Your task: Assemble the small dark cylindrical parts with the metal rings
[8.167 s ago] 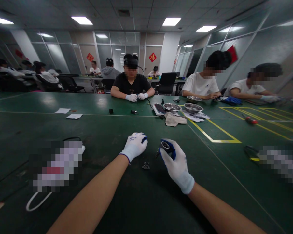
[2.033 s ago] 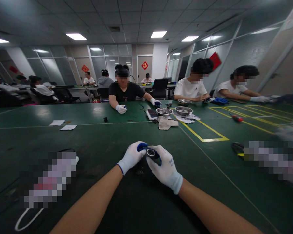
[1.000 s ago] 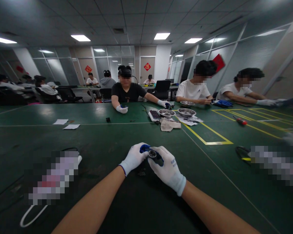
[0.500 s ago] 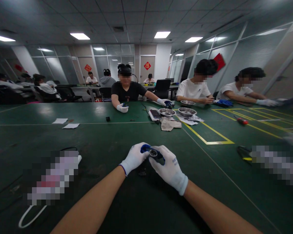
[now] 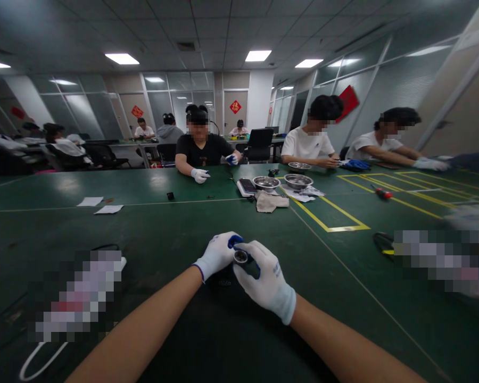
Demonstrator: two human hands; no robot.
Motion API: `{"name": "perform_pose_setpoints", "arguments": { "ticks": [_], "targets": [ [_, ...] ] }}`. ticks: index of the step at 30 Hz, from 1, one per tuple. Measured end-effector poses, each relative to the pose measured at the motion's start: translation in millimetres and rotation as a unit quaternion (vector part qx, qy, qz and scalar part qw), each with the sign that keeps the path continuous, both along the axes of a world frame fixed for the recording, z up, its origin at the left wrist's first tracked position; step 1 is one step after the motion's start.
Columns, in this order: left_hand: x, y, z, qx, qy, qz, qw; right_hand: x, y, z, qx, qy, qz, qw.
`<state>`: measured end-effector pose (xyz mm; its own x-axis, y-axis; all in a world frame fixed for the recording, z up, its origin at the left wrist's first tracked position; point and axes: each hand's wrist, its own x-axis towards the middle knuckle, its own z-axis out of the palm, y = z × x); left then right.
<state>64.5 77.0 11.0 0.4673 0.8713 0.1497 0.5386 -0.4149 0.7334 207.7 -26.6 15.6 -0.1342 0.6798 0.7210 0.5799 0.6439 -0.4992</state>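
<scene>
Green mat: covers the whole table point(image 5: 151, 234), yellow tape lines point(image 5: 327, 218) box off zones on the right side, judged work areas
co-workers: several people sit along the far edge, one in a black shirt point(image 5: 201, 149) opposite with gloved hands close together over small parts; two in white shirts further right
blurred patches: one left near a white cord point(image 5: 40, 361), one right near a black and yellow tool point(image 5: 383, 244), contents not readable
bowls: two steel bowls point(image 5: 265, 183) beside a phone point(image 5: 247, 186) and a cloth point(image 5: 269, 201) at mid table, well apart from the wearer, likely parts trays for the people opposite
paper: two slips point(image 5: 99, 205) lie flat at far left
screwdriver: red handle point(image 5: 382, 194) inside the taped zone, nobody touching it
right hand: white glove point(image 5: 265, 279), fingers curled round a small round metal part point(image 5: 241, 257), gripping it lifted just above the mat, face up, probably so the opening can be seen
left hand: white glove, blue fingertips point(image 5: 217, 254), closed in on the same part from the left, fingertips touching its rim, looks like steadying or fitting something; exact pinch hidden
small bits: dark cluster point(image 5: 224, 282) on the mat right below the hands, kept within easy reach, too small to identify
</scene>
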Motion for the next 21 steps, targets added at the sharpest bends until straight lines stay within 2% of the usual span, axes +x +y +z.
{"name": "perform_pose_setpoints", "arguments": {
  "ticks": [2,4,6,9,11,13,16,21],
  "targets": [
    [9,11,2.5,-0.038,-0.005,-0.018,0.999,-3,-2,1.3,0.027,0.003,0.018,0.999],
    [29,22,4.2,-0.071,-0.010,-0.056,0.996,-6,-5,3.7,0.078,0.005,0.032,0.996],
    [63,31,5.8,-0.106,-0.014,-0.099,0.989,-8,-10,5.8,0.142,0.009,0.039,0.989],
    [128,38,11.1,-0.145,-0.060,-0.137,0.978,-7,-21,5.8,0.237,-0.012,0.050,0.970],
    [167,39,15.8,-0.169,-0.113,-0.145,0.968,-6,-28,4.7,0.287,-0.036,0.038,0.956],
    [190,42,18.4,-0.194,-0.154,-0.140,0.959,-5,-33,5.5,0.323,-0.056,0.022,0.945],
    [191,48,15.3,-0.245,-0.182,-0.129,0.943,-4,-35,12.9,0.337,-0.067,0.021,0.939],
    [140,51,3.3,-0.299,-0.211,-0.103,0.925,-1,-24,22.5,0.310,-0.047,0.021,0.949]
  ]
}}
